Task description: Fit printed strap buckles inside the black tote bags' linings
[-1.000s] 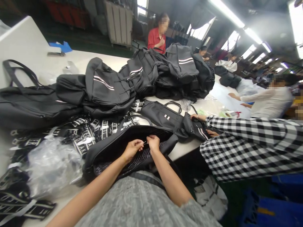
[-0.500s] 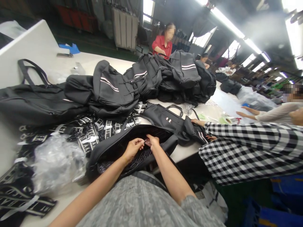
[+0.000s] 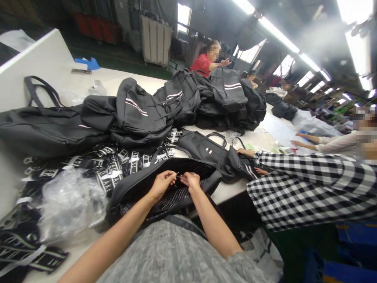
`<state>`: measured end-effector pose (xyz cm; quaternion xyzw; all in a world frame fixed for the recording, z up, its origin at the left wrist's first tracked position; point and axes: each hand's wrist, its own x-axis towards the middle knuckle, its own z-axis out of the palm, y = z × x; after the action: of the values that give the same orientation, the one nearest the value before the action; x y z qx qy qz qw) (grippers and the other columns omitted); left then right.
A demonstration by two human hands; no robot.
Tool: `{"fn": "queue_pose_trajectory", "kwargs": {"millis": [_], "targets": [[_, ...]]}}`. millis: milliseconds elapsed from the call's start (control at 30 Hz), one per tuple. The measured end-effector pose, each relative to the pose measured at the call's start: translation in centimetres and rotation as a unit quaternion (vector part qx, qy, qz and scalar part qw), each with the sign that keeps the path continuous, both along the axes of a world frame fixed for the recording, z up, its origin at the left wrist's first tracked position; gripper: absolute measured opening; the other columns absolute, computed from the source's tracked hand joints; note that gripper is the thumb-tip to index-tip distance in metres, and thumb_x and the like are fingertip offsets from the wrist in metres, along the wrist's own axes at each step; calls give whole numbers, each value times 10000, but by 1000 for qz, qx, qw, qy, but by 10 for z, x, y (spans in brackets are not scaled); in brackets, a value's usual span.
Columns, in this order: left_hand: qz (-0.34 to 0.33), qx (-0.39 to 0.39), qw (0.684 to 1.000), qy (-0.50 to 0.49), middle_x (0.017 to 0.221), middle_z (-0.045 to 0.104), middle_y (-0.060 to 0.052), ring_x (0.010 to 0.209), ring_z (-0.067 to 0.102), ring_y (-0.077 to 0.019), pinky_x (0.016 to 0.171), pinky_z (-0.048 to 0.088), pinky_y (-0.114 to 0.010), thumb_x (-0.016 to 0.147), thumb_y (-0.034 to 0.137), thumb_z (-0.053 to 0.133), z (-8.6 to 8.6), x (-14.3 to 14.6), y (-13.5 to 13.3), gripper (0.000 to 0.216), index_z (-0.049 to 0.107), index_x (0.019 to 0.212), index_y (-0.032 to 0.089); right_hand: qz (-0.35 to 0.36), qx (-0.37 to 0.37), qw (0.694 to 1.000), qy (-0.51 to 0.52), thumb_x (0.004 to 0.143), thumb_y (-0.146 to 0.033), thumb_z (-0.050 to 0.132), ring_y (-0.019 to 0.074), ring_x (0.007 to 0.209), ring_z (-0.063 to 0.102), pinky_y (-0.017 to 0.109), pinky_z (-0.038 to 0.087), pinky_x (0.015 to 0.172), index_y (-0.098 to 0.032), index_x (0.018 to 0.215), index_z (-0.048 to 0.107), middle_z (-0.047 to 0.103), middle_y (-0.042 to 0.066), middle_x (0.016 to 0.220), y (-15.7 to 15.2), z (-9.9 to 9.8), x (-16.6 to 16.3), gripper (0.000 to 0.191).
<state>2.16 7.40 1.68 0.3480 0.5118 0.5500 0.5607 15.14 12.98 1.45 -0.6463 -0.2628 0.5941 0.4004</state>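
A black bag (image 3: pixel 126 188) lies open in front of me, its dark lining (image 3: pixel 175 198) printed with pale lettering. Over its opening, my left hand (image 3: pixel 162 185) pinches a tiny, thin, shiny piece (image 3: pixel 177 175) between thumb and forefinger; its kind is too small to make out. My right hand (image 3: pixel 191 181) is just to the right, fingers bent together close to the same piece. Whether the right fingertips grip anything is hidden. Behind the opening stands another black bag (image 3: pixel 203 151) with short handles and a small striped mark.
Black backpacks (image 3: pixel 138 112) with pale stripes are heaped along the table (image 3: pixel 110 80). Left of me lie crumpled clear plastic (image 3: pixel 73 204) and black printed straps (image 3: pixel 113 173). At right, a co-worker's checked sleeve (image 3: pixel 294 165) reaches toward a black bag (image 3: pixel 241 163). Blue crates (image 3: pixel 344 271) sit below.
My hands have drawn slightly apart and the right wrist has turned, leaving the small shiny piece more visible at my left fingertips. Across the table, the co-worker in red has raised a hand.
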Motion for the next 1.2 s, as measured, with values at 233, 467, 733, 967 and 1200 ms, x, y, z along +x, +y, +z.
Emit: {"fn": "queue_pose_trajectory", "kwargs": {"millis": [233, 467, 733, 967, 1200], "targets": [[-28, 35, 996, 72, 622, 600, -15, 542, 520, -128, 533, 395, -241, 655, 436, 687, 20, -6, 8, 308, 635, 740, 144, 4, 100, 990, -96, 736, -137, 612, 146, 583, 672, 230, 563, 585, -126, 780, 586, 671, 21, 627, -2, -13, 6, 52], [-14, 30, 992, 123, 617, 615, -28, 549, 544, -155, 549, 427, -265, 685, 417, 631, 7, -8, 10, 278, 647, 752, 148, 89, 164, 943, -276, 717, -229, 649, 182, 700, 668, 249, 503, 678, -172, 748, 674, 689, 28, 662, -9, -9, 19, 69], [-22, -14, 990, 136, 686, 665, -38, 580, 584, -175, 592, 438, -278, 673, 354, 607, 3, -13, 12, 260, 680, 824, 156, 274, 194, 758, -559, 878, -200, 523, 241, 881, 649, 312, 425, 785, -156, 918, 664, 696, 139, 938, -36, 20, 31, 154], [-26, 3, 992, 125, 638, 633, -43, 558, 555, -164, 565, 433, -278, 669, 429, 621, 3, -10, 10, 320, 661, 785, 133, 289, 202, 769, -534, 925, -174, 438, 260, 1009, 604, 350, 411, 887, -132, 958, 604, 647, 182, 1036, -34, 15, 23, 175], [-25, 23, 993, 116, 609, 619, -29, 534, 548, -150, 529, 428, -260, 633, 462, 655, 7, -8, 8, 334, 647, 740, 146, 197, 136, 916, -321, 888, -175, 514, 250, 1057, 602, 338, 454, 910, -153, 833, 593, 658, 164, 1012, -20, 3, 19, 99]]}}
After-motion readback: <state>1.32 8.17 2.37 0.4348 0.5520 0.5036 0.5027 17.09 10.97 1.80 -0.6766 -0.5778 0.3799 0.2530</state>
